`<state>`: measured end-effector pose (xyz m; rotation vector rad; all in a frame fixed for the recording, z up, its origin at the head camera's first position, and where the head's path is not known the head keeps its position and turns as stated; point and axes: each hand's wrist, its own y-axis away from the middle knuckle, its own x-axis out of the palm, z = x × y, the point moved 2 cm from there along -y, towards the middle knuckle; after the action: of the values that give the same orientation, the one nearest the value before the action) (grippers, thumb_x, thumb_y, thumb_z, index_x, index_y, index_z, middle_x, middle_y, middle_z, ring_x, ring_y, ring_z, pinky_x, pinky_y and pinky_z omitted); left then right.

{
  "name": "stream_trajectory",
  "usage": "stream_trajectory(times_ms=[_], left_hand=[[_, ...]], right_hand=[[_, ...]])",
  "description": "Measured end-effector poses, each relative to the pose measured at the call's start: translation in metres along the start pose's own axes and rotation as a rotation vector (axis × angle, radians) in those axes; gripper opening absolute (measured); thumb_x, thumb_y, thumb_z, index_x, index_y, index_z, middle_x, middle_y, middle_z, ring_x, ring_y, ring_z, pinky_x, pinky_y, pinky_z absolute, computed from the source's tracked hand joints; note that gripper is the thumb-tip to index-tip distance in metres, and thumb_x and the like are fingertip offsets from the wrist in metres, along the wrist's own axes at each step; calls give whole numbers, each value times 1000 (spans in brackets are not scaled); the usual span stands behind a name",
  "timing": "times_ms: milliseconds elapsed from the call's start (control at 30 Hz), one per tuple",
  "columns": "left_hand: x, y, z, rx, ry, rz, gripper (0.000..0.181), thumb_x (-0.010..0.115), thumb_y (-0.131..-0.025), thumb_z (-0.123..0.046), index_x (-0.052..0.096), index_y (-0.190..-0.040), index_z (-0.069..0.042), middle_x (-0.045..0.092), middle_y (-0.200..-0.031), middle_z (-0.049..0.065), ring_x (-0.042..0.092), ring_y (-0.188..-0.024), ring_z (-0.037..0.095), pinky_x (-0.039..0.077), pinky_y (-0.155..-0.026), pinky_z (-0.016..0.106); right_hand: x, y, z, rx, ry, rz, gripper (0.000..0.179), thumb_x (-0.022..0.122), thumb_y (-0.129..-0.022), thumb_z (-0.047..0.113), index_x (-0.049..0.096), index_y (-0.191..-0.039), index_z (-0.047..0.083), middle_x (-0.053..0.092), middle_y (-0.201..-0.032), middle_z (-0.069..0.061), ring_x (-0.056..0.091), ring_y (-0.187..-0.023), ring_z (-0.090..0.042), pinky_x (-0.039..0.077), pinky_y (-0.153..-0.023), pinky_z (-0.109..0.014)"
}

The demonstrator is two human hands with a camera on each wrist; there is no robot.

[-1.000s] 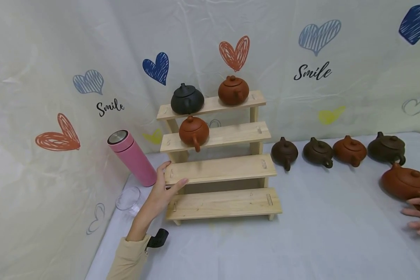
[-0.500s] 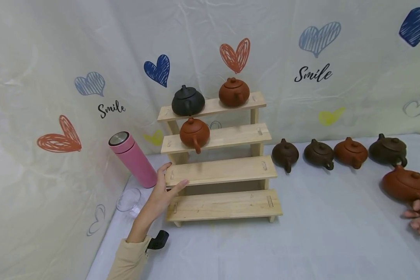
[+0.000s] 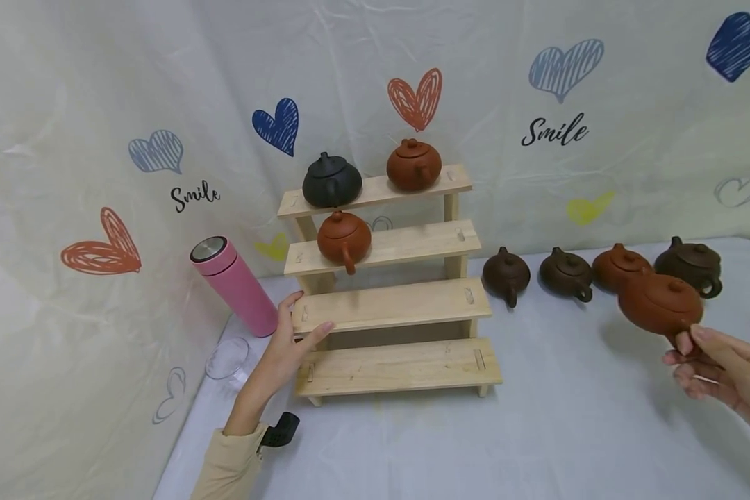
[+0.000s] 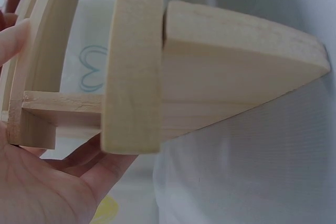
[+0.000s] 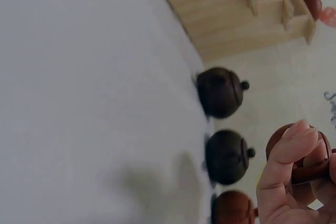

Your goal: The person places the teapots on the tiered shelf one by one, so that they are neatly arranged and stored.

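we see the left hand grasping a wooden stand at the left end of its second-lowest shelf; the right hand pinches an orange-brown teapot by its handle, raised above the white cloth, before four teapots.

We find the rack wooden, four-tiered, upright, the left hand gripping its left end. Right of it, the right hand holds a lidded, red-brown teapot aloft by its handle.
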<state>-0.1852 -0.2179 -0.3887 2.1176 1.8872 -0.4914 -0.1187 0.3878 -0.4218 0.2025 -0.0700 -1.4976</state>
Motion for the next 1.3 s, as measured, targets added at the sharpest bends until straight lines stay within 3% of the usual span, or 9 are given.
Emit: stream_trajectory(times_ms=[133, 300, 433, 600, 733, 1000, 1300], left_hand=[[-1, -1, 0, 2, -3, -12, 94, 74, -99, -33, 8, -163, -11, 21, -167, 19, 19, -155, 30, 15, -125, 57], [0, -1, 1, 8, 1, -7, 94, 74, -99, -32, 9, -162, -11, 22, -166, 18, 20, -154, 31, 16, -124, 57], [0, -1, 0, 19, 5, 4, 93, 73, -100, -33, 8, -163, -12, 22, -166, 18, 20, -155, 30, 16, -124, 58], [0, 0, 0, 20, 11, -4, 92, 73, -100, -33, 9, -163, -11, 23, -166, 18, 22, -154, 30, 16, -124, 57], [-1, 0, 0, 12, 8, -7, 92, 73, -99, -33, 9, -163, -11, 26, -164, 19, 23, -154, 30, 17, -124, 57], [0, 1, -1, 5, 4, 1, 93, 74, -99, -36, 10, -163, -14, 29, -164, 16, 24, -153, 30, 19, -124, 57], [-1, 1, 1, 0, 8, -4, 94, 74, -99, -35, 9, -163, -12, 27, -165, 16, 23, -154, 30, 18, -124, 57]], right_hand=[[43, -2, 37, -68, 110, 96, 36, 30, -116, 30, 52, -108, 3, 68, -95, -6, 59, -76, -23, 48, -60, -35], [87, -12, 67, -195, 21, 265, 34, 30, -117, 22, 53, -109, -1, 66, -98, -13, 59, -76, -26, 49, -64, -37], [118, -21, 90, -263, -47, 345, 31, 31, -117, 19, 53, -108, -1, 66, -98, -14, 60, -75, -25, 50, -66, -36], [156, -34, 119, -312, -54, 376, 31, 37, -116, 23, 54, -106, -1, 67, -97, -14, 61, -72, -22, 51, -64, -34], [178, -45, 137, -287, -46, 363, 35, 44, -114, 30, 55, -104, -2, 67, -95, -14, 61, -72, -21, 53, -62, -31], [200, -64, 160, -198, 26, 305, 43, 46, -112, 42, 55, -103, 0, 67, -97, -12, 59, -72, -16, 54, -63, -30], [219, -77, 171, -167, 44, 320, 40, 46, -113, 41, 57, -103, 3, 68, -95, -9, 59, -72, -15, 54, -62, -29]])
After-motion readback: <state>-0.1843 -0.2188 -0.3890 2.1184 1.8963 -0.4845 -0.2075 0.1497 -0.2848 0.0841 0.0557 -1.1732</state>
